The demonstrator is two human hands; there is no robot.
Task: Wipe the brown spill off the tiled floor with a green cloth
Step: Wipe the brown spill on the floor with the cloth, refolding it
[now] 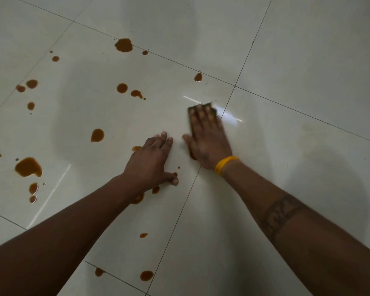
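Your right hand (207, 135) lies flat with its fingers straight, pressing the green cloth (202, 107) against the tiled floor (308, 60). Only the cloth's dark far edge shows past your fingertips, just beside the grout line that crosses near the middle of the view; the hand is blurred. A yellow wristband (224, 164) sits on that wrist, and a dark band tattoo (280, 212) rings the forearm.

Your left hand (152, 161) rests on the floor close beside the right, fingers spread and straight, holding nothing, with the thumb touching a small brown drop.

The brown spill (28, 167) lies scattered as separate puddles and drops, mostly to the left of your hands: a large puddle at far left, a blot (123, 45) on a grout line farther out, mid-sized spots between them, and a few drops near your left forearm. The tile to the right of the cloth shows a wet sheen and pale streaks.
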